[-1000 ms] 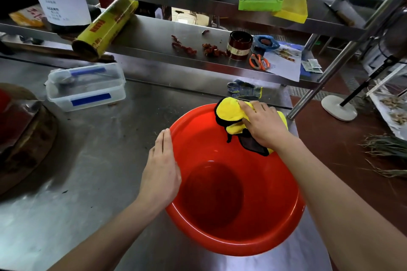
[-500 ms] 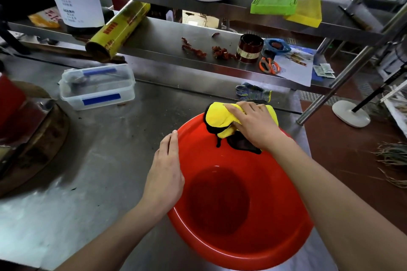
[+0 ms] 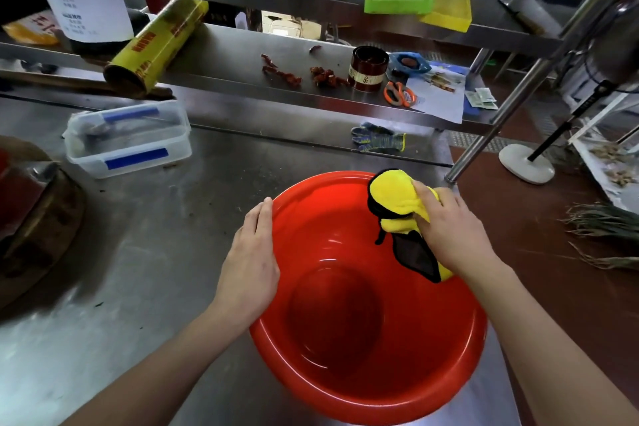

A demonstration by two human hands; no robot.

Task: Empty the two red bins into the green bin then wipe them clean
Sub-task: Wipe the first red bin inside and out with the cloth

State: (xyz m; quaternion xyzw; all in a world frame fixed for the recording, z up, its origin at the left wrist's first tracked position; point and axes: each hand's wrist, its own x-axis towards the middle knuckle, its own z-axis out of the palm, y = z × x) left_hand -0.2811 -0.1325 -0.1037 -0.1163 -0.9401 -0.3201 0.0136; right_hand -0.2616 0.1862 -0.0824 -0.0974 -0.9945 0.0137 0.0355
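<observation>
Pinched in my right hand (image 3: 456, 235) is a bunched yellow microfibre cloth with black trim (image 3: 397, 204), pressed against the inner wall of the round red plastic bin (image 3: 345, 380) at about its 1 o'clock rim. My left hand (image 3: 250, 263) lies flat, fingers straight and together, along the outside of the rim at 9 o'clock, holding nothing.

Beneath them the bin sits on the brushed steel worktop (image 3: 138, 287), close to the table's right edge, where its wall at 3 o'clock overhangs or meets that edge; I cannot tell which. Beyond the edge is brown floor (image 3: 553, 287).

At 12 o'clock from the bin a knitted work glove (image 3: 378, 138) lies by the back lip of the table, well apart from the rim. At 10 o'clock stands a clear lidded plastic box with blue clips (image 3: 128, 138), with bare steel between it and my left hand. A slanted steel shelf post (image 3: 501, 114) meets the table just beside the cloth at 1 o'clock.
</observation>
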